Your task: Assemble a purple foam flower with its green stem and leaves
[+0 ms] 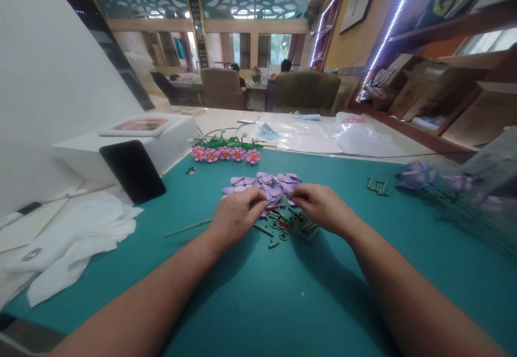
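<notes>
A: Where is the work going on?

B: Mid-bench, on the plain green bench (250, 303) top, around a heap of pale purple, curved petal pieces (288, 178). Small dark green parts, rods and spoked rings (284, 235), lie scattered just in front of it.

A: And the hands?

B: The left hand (239, 210) and the right hand (321, 206) face each other over the near edge of the heap, well raised at the wrist, fingers curled inward. I can't tell whether either has closed on a piece; the fingertips hide it.

A: What about the long, thin green stem (188, 228)?

B: It pokes out to the left from behind the left hand. Whether it's gripped or simply lying there isn't clear.

A: So which step would you call this?

B: My judgement: sorting or fitting small parts by fingertip, at an early stage, since most pieces lie loose. The row of pink plastic flowers with yellow centres (225, 154) sits apart, farther back.

A: What does the next move call for?

B: Probably a light pinch on one part, the other hand steadying its mate, without sweeping the loose rings aside.
</notes>
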